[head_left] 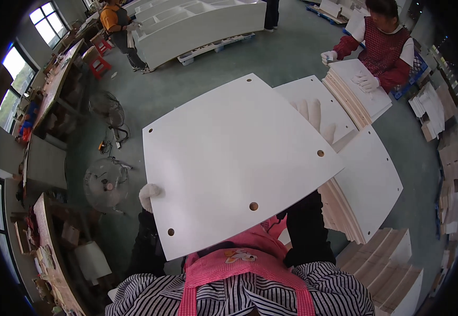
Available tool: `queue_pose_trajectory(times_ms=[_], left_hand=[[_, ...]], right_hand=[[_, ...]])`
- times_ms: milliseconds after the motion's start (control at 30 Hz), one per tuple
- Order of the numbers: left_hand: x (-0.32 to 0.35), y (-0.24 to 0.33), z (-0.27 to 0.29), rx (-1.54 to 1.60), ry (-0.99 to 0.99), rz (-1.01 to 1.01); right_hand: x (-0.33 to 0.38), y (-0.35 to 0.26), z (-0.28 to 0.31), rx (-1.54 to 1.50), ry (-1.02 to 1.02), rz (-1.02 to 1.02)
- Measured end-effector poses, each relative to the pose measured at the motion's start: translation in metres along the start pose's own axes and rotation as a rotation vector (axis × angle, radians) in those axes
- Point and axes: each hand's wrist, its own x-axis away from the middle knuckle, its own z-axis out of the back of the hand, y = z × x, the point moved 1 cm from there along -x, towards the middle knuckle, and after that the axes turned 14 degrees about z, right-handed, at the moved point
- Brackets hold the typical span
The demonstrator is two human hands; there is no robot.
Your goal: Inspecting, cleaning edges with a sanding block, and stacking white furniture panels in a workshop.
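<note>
A large white board (229, 152) with several round holes along its edges is held tilted in front of my body. My left hand (149, 197), in a pale glove, grips its left edge, thumb on the face and the other fingers hidden behind. Beyond the right edge show the gloved fingers of my right hand (313, 117); the palm is hidden by the board, which this hand supports from behind. Under and right of it, a stack of similar white boards (374, 179) shows pale wooden edges.
At the far right a co-worker (381, 47) in red has gloved hands at another board stack (352, 92). Another person (116, 23) stands by a long white cabinet (202, 31). Two floor fans (106, 185) stand left, near workbenches (55, 258). More boards (381, 268) lie lower right.
</note>
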Motion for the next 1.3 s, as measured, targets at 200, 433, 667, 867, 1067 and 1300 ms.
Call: queue_pose_trajectory(times_ms=[200, 433, 667, 867, 1067, 1300], left_hand=[[-0.013, -0.006, -0.014, -0.397, 0.508, 0.038], [-0.01, 0.004, -0.017, -0.521, 0.572, 0.102], [-0.002, -0.014, -0.039, -0.525, 0.544, 0.185], [0.005, -0.002, -0.039, -0.528, 0.634, 0.199], [-0.016, -0.012, -0.046, -0.749, 0.7, 0.145], [-0.014, 0.005, -0.053, -1.782, 0.423, 0.192]], right_hand=[[-0.009, -0.102, 0.006, 0.848, 0.132, 0.152], [0.139, 0.046, -0.106, 1.566, -1.44, -0.219], [0.092, -0.024, 0.007, 2.342, -1.041, -0.096], [0.073, -0.044, -0.014, 2.87, -0.425, -0.426], [0.124, 0.095, -0.131, 1.722, -1.241, -0.26], [0.035, 0.113, -0.052, 2.085, -0.977, 0.235]])
